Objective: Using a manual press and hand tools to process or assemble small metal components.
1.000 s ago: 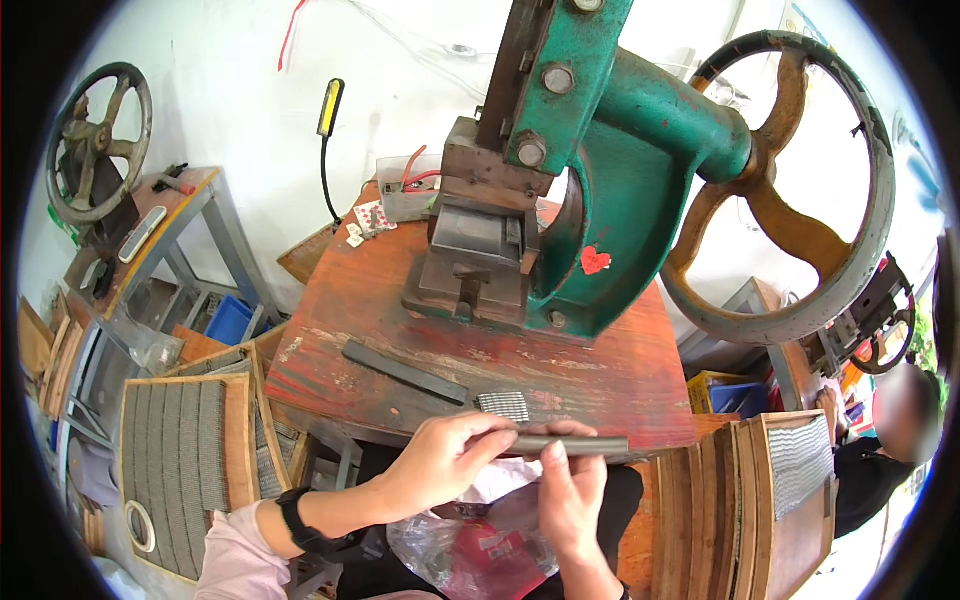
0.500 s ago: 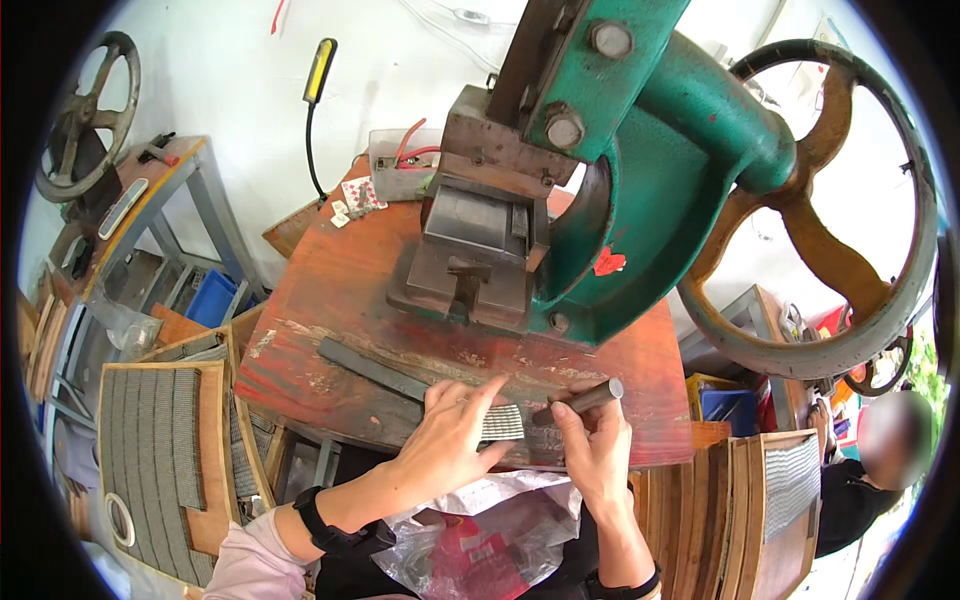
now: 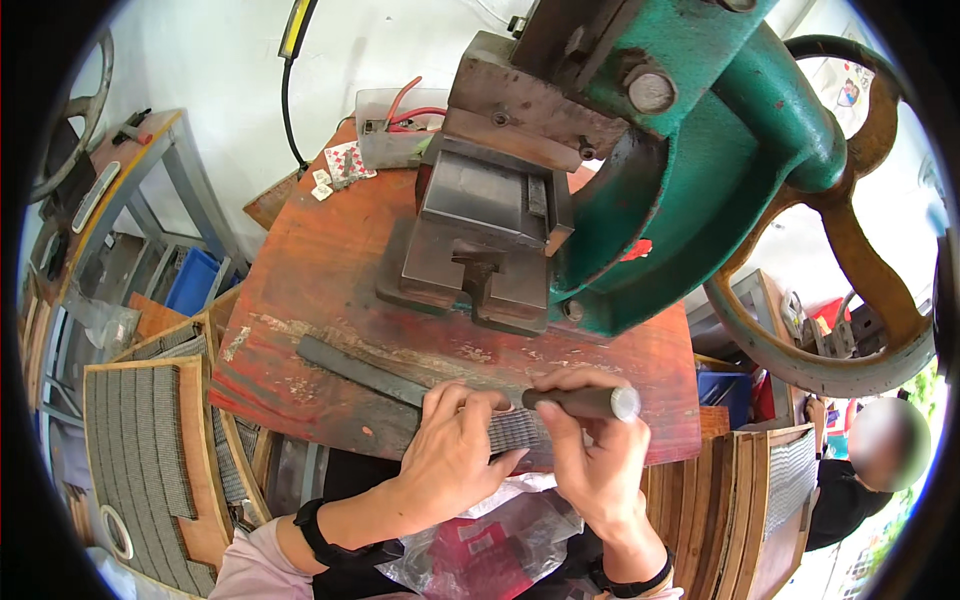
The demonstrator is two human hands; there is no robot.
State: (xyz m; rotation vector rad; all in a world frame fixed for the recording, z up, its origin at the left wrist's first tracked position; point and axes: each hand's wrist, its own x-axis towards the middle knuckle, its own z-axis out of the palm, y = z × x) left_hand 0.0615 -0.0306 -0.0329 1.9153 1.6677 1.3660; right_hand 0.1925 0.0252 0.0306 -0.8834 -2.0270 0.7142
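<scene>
My left hand [image 3: 450, 445] is at the table's near edge, its fingers curled over the left end of a small grey block of close parallel ridges [image 3: 513, 430]. The thumb lies below the block, near its lower edge. My right hand [image 3: 605, 450] grips a short dark metal rod [image 3: 575, 402] with a bright round end facing right. The rod's left end is right above the ridged block; whether they touch I cannot tell. A long dark flat bar [image 3: 360, 372] lies on the table, its right end running under my left fingers.
A green hand press [image 3: 690, 200] with a large wheel [image 3: 850, 240] stands on the worn red table [image 3: 290, 290]. Behind it is a clear bin [image 3: 385, 140]. Wooden trays of grey strips [image 3: 140, 440] stand left, more stacked trays [image 3: 700, 490] right. A person [image 3: 850, 500] sits far right.
My right hand has brought the rod left and turned it closer to level, over the ridged block. My left fingers have curled in more. The whole view has shifted slightly.
</scene>
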